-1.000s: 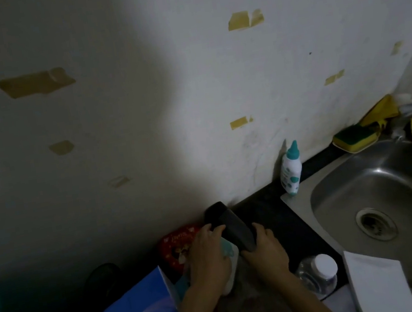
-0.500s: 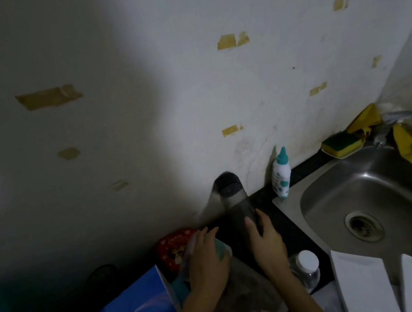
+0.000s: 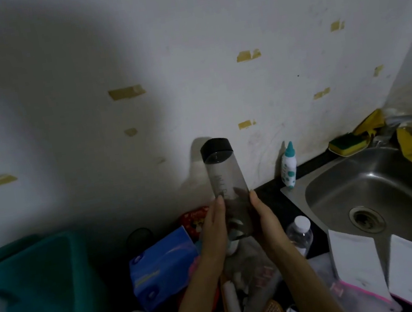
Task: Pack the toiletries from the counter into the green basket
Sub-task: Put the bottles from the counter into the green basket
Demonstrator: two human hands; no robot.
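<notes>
Both hands clamped on dark bottle (image 3: 225, 179): left hand (image 3: 214, 230), right hand (image 3: 265, 223). Bottle up off worktop, standing tall, cap on top. Green basket (image 3: 28, 262) far left, nearer left hand.

bottles 3 (image 3: 225, 177) | sponges 1 (image 3: 347, 144) | baskets 1 (image 3: 32, 288)

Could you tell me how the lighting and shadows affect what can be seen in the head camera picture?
Head view: dim overall; a broad shadow darkens the left wall and the green basket. The sink side is brighter. The dark bottle, held by the left hand and right hand, casts a shadow on the wall. Clutter below is murky.
</notes>
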